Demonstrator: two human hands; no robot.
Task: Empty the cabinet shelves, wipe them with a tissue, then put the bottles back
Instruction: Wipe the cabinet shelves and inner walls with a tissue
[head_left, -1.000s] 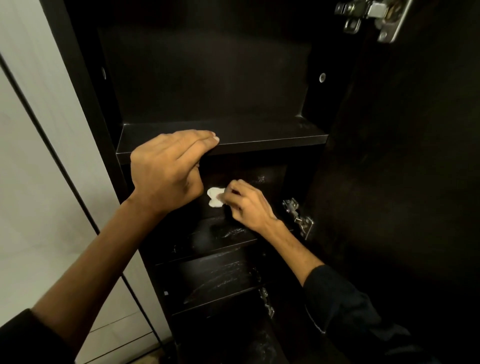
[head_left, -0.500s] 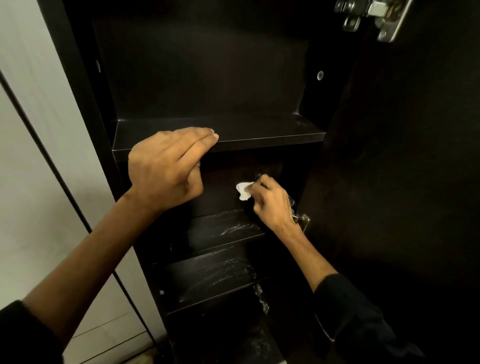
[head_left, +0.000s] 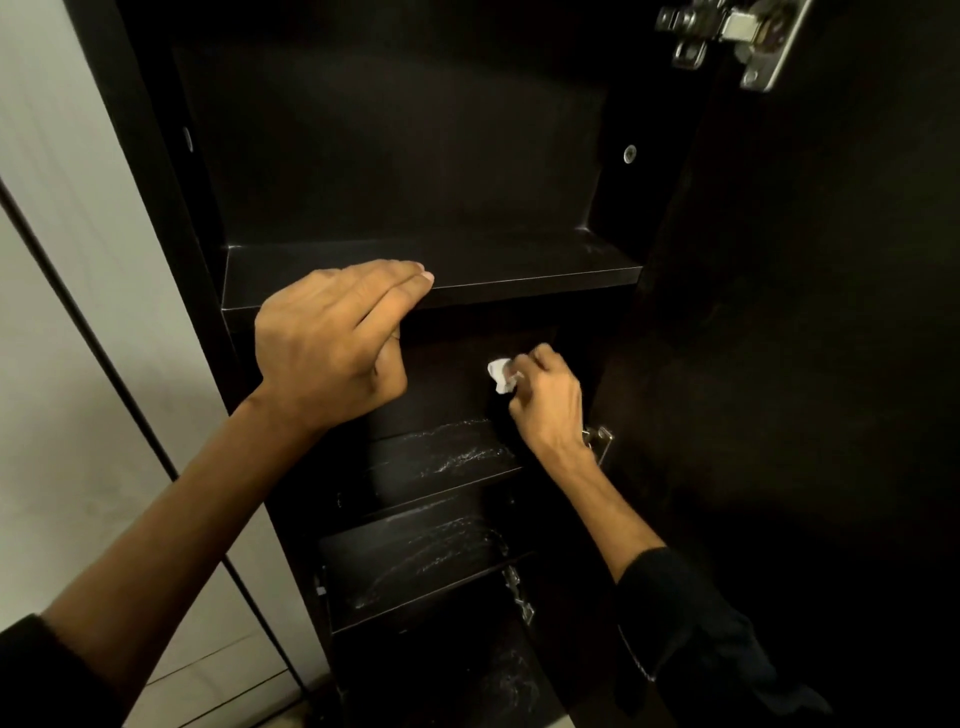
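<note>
A narrow dark cabinet stands open with bare shelves. My left hand rests with straight fingers on the front edge of the upper shelf. Below it, my right hand reaches into the second compartment and pinches a small crumpled white tissue against the dark back wall, above the second shelf. That shelf and the third shelf below it carry pale dusty streaks. No bottles are in view.
The open cabinet door fills the right side, with metal hinges at the top and beside my right wrist. A white panelled wall runs along the left.
My right hand has carried the tissue from the left part of the second compartment to its right side. My left hand has stayed on the upper shelf edge.
</note>
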